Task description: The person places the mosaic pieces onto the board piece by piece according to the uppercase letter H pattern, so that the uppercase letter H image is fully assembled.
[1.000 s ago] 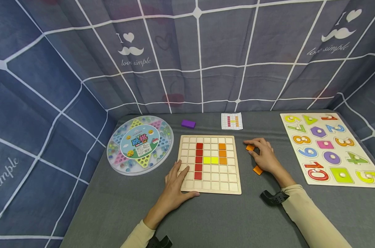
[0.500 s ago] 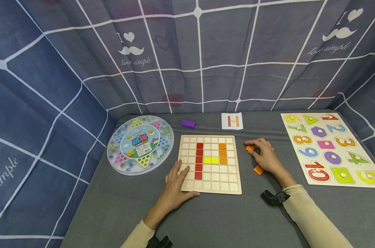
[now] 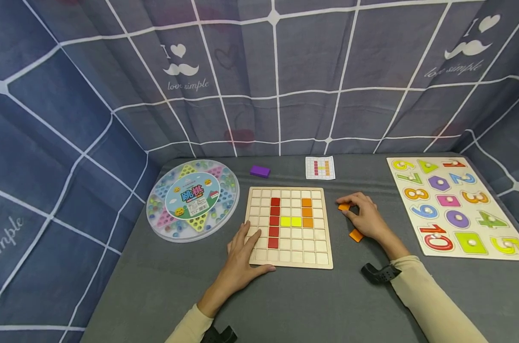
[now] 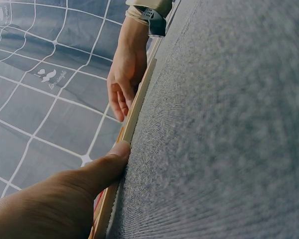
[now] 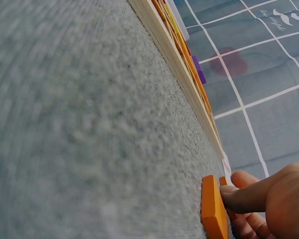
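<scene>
My left hand [image 3: 243, 255] lies over the lower-left corner of the wooden grid board [image 3: 300, 257], its fingers fairly straight on the left side. In the left wrist view its thumb [image 4: 112, 162] presses along the board's edge. On the board are a column of red squares [image 3: 274, 221], a short yellow row [image 3: 291, 222] and a column of orange squares [image 3: 307, 213]. To the right of the board, my right hand [image 3: 365, 218] pinches an orange block [image 3: 343, 207] between thumb and fingers. A second orange block [image 3: 356, 235] lies on the cloth just below that hand.
A pattern card [image 3: 320, 168] and a purple block [image 3: 260, 171] lie behind the board. To the left is a round Chinese checkers box [image 3: 193, 200]. A number-and-shape puzzle board [image 3: 452, 190] lies at the right. A patterned curtain [image 3: 306, 62] stands behind the table.
</scene>
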Motion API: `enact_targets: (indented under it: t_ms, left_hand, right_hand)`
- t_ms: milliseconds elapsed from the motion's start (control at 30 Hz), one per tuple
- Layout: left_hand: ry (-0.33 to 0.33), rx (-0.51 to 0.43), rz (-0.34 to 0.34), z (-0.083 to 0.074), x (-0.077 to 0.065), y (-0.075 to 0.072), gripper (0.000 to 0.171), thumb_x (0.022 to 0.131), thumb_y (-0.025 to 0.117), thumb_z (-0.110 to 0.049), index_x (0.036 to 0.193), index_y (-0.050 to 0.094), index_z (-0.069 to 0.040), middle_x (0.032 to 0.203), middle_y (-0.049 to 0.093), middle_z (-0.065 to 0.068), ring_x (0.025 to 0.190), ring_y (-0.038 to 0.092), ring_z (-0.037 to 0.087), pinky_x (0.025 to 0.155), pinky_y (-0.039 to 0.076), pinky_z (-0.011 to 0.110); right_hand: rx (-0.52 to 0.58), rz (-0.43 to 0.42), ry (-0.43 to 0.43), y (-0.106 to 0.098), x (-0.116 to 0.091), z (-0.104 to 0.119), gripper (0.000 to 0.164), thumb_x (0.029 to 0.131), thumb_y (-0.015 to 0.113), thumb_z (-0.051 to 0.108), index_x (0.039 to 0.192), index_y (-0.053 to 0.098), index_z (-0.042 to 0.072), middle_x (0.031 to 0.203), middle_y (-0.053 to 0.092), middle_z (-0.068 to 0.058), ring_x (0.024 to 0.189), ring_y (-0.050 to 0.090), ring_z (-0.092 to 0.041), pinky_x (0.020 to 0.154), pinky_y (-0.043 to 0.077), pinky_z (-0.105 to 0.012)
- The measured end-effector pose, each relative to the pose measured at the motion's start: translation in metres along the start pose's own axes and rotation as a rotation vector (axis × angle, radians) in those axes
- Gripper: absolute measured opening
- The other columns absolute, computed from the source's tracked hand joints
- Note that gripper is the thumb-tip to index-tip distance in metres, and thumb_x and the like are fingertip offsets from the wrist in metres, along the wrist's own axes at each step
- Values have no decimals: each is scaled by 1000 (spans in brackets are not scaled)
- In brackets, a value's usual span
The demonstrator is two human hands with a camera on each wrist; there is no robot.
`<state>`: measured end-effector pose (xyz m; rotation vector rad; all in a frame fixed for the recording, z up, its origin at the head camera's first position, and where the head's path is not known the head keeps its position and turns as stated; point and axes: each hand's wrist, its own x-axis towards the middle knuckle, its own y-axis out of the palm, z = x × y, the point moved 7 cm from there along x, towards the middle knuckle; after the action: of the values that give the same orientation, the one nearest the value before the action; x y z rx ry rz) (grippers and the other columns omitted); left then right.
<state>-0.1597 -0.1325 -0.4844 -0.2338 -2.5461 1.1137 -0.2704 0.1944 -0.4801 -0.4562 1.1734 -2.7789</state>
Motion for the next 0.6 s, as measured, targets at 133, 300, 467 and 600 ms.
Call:
enact_targets:
  t_ms: [133,300,467,600]
  left_hand:
    - [-2,4,3,-1,0,-1,93,68,88,-40,144,47,-3,158,24,24,147,18,43,106,20,62]
    - [-3,8,7,-1,1,-1,93,69,88,-40,144,47,-3,158,24,25,147,18,44,106,20,62]
    - [-7,4,10,-1,0,0,94,69,88,-40,145,47,-3,158,24,24,147,18,44,107,20,62]
    - [-4,6,10,0,1,-1,94,69,88,-40,145,46,-3,158,24,24,148,17,43,107,19,62]
  right_hand:
    - [5,3,-6,0,-1,1,29,86,67,-6,112,70,7,112,60,-16,106,49,-36,82,25,-44]
    - [9,5,-13,0,-2,1,28,86,68,-6,111,70,6,111,61,-16,105,49,-36,82,25,-43]
    - [19,15,-10,0,-1,0,28,86,68,-6,111,70,6,111,61,-16,106,50,-35,85,26,-44]
    - [30,10,-26,1,-2,6,27,85,71,-4,109,71,8,108,64,-11,98,54,-25,86,34,-37]
